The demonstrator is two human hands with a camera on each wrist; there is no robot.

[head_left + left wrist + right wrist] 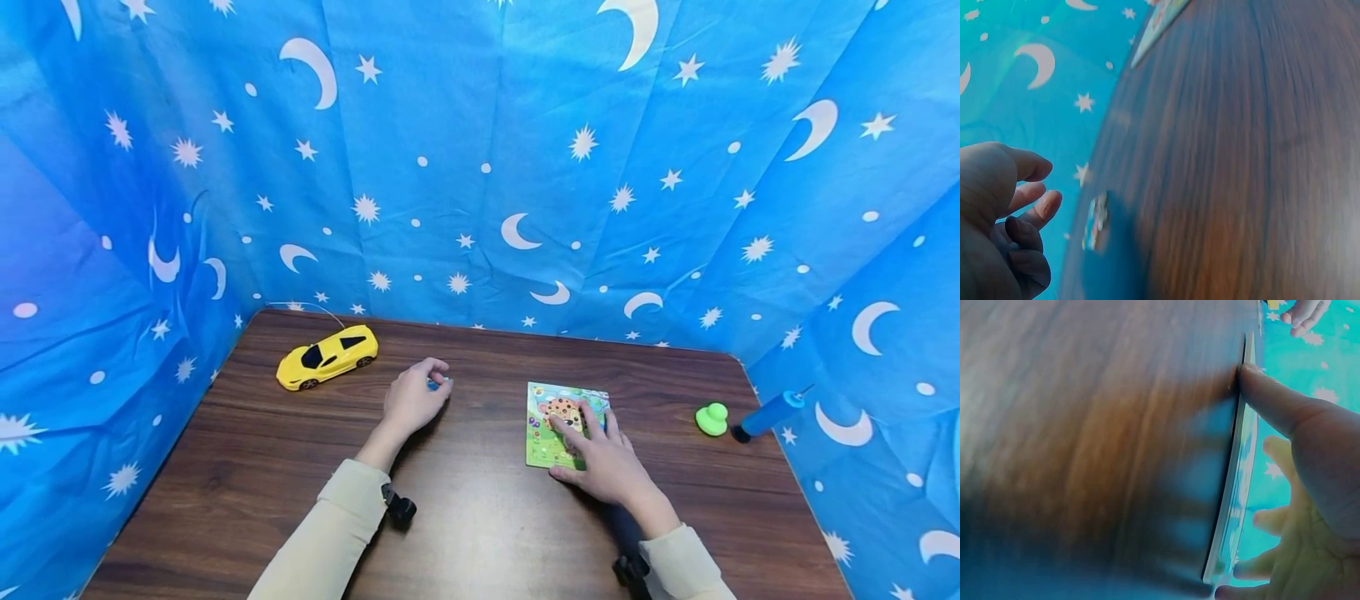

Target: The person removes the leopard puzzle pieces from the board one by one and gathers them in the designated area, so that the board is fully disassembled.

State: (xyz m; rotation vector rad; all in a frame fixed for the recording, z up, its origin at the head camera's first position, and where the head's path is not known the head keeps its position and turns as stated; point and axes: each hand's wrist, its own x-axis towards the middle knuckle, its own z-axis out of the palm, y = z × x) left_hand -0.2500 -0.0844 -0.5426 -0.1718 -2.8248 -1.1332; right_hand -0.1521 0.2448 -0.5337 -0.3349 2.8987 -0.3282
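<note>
A square puzzle board [542,454] with a spotted animal picture lies right of the table's middle. Spread over it is my right hand [603,467], fingers reaching across the picture; in the right wrist view its thumb [1272,397] meets the board's near edge. To the left, my left hand [416,398] hovers over a small flat colourful piece [1096,222] lying on the table. Bent loosely, the left fingers [1029,165] hold nothing, and the left wrist view shows a gap between them and the piece. From the head view the left hand mostly hides that piece.
A yellow toy car [327,358] with a thin wire behind it stands at the back left. On the right are a light green rubber duck [711,419] and a blue cylinder-shaped pump [772,414]. Blue cloth [465,167] with moons and stars surrounds the dark wooden table [480,533].
</note>
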